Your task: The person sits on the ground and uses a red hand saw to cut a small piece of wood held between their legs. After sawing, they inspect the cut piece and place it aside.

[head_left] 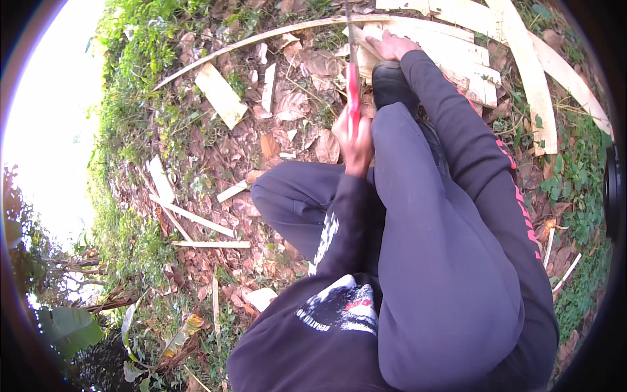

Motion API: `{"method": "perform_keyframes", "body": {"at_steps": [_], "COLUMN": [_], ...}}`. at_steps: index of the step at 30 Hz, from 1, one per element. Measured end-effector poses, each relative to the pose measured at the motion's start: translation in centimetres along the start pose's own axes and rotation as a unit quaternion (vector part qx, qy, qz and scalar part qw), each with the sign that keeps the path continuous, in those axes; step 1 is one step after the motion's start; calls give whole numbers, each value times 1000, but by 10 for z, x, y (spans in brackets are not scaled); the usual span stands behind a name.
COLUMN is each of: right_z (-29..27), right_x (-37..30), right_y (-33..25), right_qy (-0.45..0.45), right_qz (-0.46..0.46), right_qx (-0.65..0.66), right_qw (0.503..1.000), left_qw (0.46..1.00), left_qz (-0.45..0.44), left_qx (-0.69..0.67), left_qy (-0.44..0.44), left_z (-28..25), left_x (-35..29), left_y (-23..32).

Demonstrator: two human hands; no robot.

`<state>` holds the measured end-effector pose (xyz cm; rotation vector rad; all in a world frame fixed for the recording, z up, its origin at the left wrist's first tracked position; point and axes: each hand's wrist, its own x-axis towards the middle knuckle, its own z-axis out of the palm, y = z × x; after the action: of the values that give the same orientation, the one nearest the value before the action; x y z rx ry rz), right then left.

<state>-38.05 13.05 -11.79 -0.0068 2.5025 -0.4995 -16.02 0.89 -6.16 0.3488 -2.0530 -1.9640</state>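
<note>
Left hand (pixel 356 147): fingers are wrapping a red-handled tool with a long, narrow grey blade (pixel 353 91); blade is extending beyond them, contact unclear.
Right hand (pixel 393 47): fingers are lying partly spread, palm down, on pale, flat wooden boards (pixel 460 62).
Right arm: is stretching forward past the raised knee.
Black shoe (pixel 394 86): is sitting just nearside of the right fingers.

bright daylight | white glare (pixel 49 111) at left | black fisheye rim (pixel 614 39), faint purple fringing
</note>
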Motion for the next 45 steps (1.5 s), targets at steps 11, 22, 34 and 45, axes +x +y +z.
{"method": "perform_keyframes", "body": {"at_steps": [11, 22, 34, 45], "right_z": [5, -86, -110, -108], "right_x": [-13, -153, -263, -286], "right_y": [15, -56, -63, -61], "right_qy": [230, 82, -8, -89], "right_qz": [-132, -334, -294, -272], "right_qx": [130, 576, 563, 485], "right_qw": [955, 741, 772, 826], "left_qw": [993, 910, 987, 981], "left_qz": [3, 83, -26, 64], "left_qx": [-103, 406, 150, 7], "left_qy": [-56, 18, -40, -181], "left_z": [-51, -108, -90, -61], "left_x": [43, 3, 34, 66], "left_y": [58, 7, 27, 185]}}
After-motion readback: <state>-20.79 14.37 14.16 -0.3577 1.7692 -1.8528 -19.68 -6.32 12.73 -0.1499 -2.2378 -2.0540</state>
